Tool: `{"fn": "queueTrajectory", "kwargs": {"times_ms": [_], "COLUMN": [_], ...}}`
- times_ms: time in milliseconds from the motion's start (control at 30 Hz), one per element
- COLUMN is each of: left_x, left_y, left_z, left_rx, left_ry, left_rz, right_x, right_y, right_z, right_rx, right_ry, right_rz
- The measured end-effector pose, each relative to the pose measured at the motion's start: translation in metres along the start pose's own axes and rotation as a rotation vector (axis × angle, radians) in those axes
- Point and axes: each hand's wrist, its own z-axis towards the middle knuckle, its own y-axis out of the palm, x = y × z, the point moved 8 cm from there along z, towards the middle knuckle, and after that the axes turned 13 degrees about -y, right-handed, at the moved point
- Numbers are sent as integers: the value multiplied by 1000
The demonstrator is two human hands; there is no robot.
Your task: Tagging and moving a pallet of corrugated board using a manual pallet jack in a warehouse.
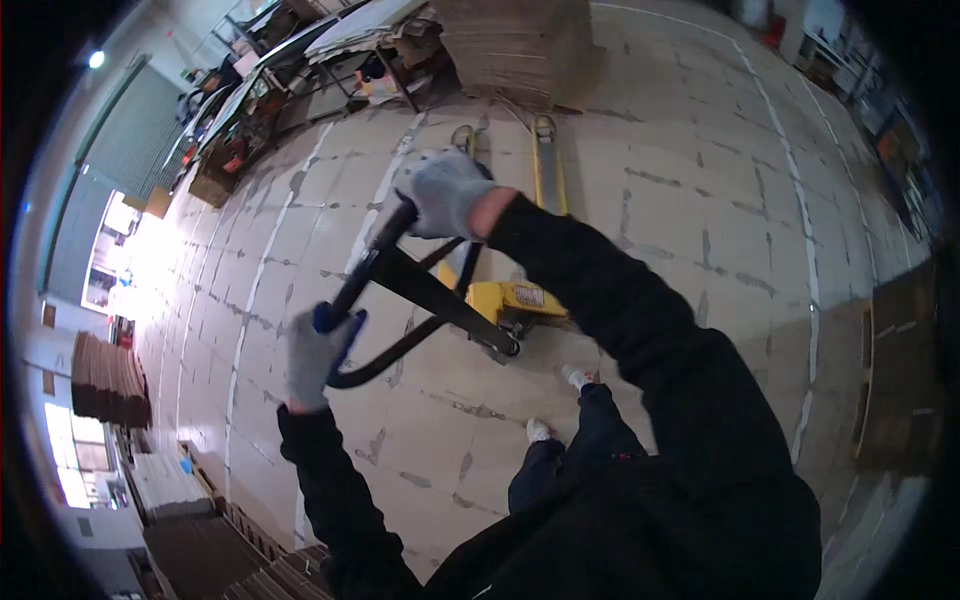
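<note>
Both my hands wear grey work gloves, with blue showing on the left one's fingers. My left hand (315, 352) is closed round the left end of the black looped handle (378, 262) of a hand pallet truck. Around the handle's far end, my right hand (445, 192) is wrapped, with its palm side hidden. The handle tilts toward me, and its bar runs down to the yellow pallet truck body (515, 297). Two yellow forks, one of them the right fork (547, 170), point away from me, with no load on them.
A tall stack of brown cardboard (515, 50) stands just beyond the fork tips. Cluttered tables (350, 40) are at the far left. More cardboard stacks (110, 380) line the left side. A dark brown stack (900, 370) is at the right. White lines (790, 160) cross the tiled floor.
</note>
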Motion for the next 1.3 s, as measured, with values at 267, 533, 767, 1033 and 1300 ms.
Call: {"fn": "queueTrajectory", "kwargs": {"times_ms": [267,533,767,1033,1300], "left_x": [65,-3,-60,64,223], "left_y": [136,285,315,382,538], "left_z": [-234,-442,-426,-582,-798], "left_rx": [-1223,-1374,-860,-410,-528], "left_ry": [-7,-83,28,358,561], "left_rz": [-345,-71,403,844,786], "right_x": [-65,-219,-387,-724,-979], "right_y": [-71,-72,63,39,18], "right_z": [-265,-545,-920,-1434,-1540], "right_rx": [54,719,603,1753,1994], "right_ry": [66,254,1362,2125,2447], "right_rz": [-58,-174,834,27,-33]}}
